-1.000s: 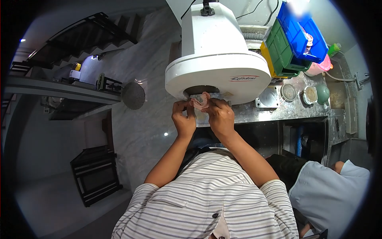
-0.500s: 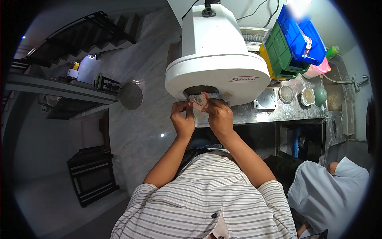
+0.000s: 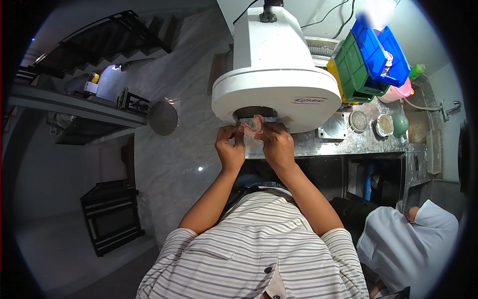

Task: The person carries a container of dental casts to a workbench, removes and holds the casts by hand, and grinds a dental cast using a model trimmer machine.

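Observation:
A pink, curved piece like a dental arch (image 3: pixel 254 128) is pinched between both hands, just in front of the dark opening (image 3: pixel 256 112) of a white rounded machine (image 3: pixel 271 89). My left hand (image 3: pixel 230 148) grips its left end with thumb and fingers pressed together. On the other side, my right hand (image 3: pixel 277 144) holds the right end with bent fingers. A metal surface (image 3: pixel 253 151) lies under the piece, partly hidden by the hands.
Stacked blue (image 3: pixel 393 55) and green bins (image 3: pixel 354 67) stand right of the machine. A metal plate (image 3: pixel 334 125), round bowls (image 3: pixel 358 121) and a green ball-like object (image 3: pixel 399 124) sit on the counter (image 3: pixel 363 145). Another person in a light top (image 3: pixel 406 244) is at the lower right.
The view has shifted slightly, so the machine appears a little further right. The pink piece is turned somewhat, showing more of its curved outline; both hands keep hold of it.

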`<action>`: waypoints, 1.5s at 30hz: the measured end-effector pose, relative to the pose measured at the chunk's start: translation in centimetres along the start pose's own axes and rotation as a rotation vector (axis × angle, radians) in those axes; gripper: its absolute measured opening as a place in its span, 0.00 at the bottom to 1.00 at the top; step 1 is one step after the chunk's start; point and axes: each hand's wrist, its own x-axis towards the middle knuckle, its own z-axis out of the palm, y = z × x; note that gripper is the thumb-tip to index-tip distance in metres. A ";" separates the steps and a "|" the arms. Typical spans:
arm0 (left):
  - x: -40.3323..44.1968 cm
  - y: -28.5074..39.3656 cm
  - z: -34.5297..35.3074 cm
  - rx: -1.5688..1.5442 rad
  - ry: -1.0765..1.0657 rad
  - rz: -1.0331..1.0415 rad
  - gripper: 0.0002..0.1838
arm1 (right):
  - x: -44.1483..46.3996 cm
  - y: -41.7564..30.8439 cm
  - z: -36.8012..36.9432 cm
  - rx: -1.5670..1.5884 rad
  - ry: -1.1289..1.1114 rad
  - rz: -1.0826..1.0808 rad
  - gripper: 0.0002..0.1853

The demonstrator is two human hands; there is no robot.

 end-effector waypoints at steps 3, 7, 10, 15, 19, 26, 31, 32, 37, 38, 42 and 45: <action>-0.1 -0.3 0.3 -0.028 0.019 -0.003 0.06 | -0.1 -0.3 0.1 -0.051 -0.024 -0.009 0.15; 0.0 -0.2 0.4 -0.019 0.031 -0.008 0.06 | -0.2 -0.2 0.2 -0.063 -0.009 -0.004 0.12; 0.0 0.2 -0.2 -0.015 -0.023 0.028 0.09 | -0.6 -0.6 -0.5 -0.058 0.006 -0.051 0.12; -0.5 -0.5 -1.9 -0.014 -0.161 0.095 0.15 | -2.0 -2.0 -2.2 -0.038 -0.079 -0.046 0.19; -0.7 0.5 -3.4 -0.076 -0.230 0.033 0.20 | -0.8 -1.3 -2.7 -0.047 -0.041 0.010 0.33; -2.2 0.8 -4.0 -0.103 -0.340 0.100 0.30 | -1.0 -0.9 -2.4 -0.029 -0.097 0.002 0.32; -3.3 1.3 -3.6 -0.011 -0.358 0.006 0.32 | -0.8 -0.8 -1.6 -0.041 0.005 0.070 0.30; -3.3 1.2 -3.6 -0.012 -0.359 0.004 0.32 | -0.7 -0.8 -1.6 -0.043 0.002 0.071 0.30; -3.2 1.0 -3.3 0.086 -0.442 0.101 0.36 | -0.2 -0.8 -1.6 -0.022 -0.017 0.093 0.29; -3.3 1.0 -3.3 0.085 -0.440 0.099 0.36 | -0.2 -0.8 -1.6 -0.023 -0.020 0.092 0.29; -3.3 1.1 -3.3 0.118 -0.448 0.137 0.39 | -0.2 -0.8 -1.5 -0.025 0.002 0.081 0.29; -3.2 1.0 -3.4 0.134 -0.468 0.136 0.40 | -0.2 -0.8 -1.5 -0.018 0.004 0.073 0.29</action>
